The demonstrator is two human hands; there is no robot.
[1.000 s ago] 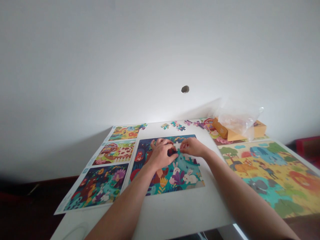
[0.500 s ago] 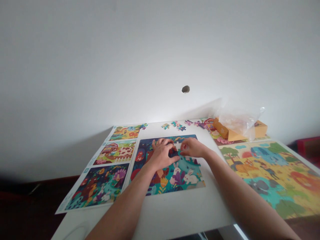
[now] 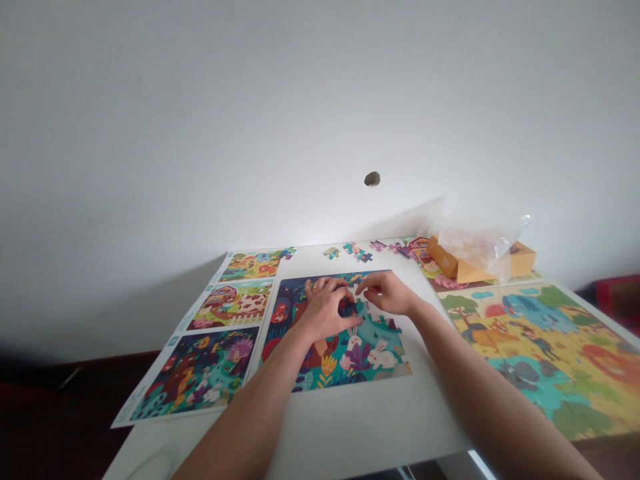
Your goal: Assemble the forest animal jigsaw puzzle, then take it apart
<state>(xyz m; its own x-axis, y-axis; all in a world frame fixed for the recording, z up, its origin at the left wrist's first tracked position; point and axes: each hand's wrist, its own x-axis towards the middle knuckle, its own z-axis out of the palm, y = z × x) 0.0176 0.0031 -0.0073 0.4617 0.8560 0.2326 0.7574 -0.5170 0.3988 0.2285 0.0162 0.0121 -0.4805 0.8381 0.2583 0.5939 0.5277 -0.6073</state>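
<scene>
Pinching a dark blue jigsaw piece (image 3: 347, 307) on the rabbit puzzle (image 3: 373, 353), the left hand (image 3: 326, 310) curls narrowly while the right hand (image 3: 387, 293) lies just beside, loosely open and empty.

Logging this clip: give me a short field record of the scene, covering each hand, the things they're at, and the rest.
Left hand: curled over a dark blue cardboard jigsaw piece; grip unclear.
Right hand: fingertips near that piece, at a white gap in the puzzle.
Things: multicoloured cardboard jigsaw puzzle, partly assembled, with white rabbits, under both hands.
Rest: small loose jigsaw pieces beyond it; three printed picture sheets at left; large yellow animal-scene poster at right; orange cardboard box under a clear plastic bag; white table.
</scene>
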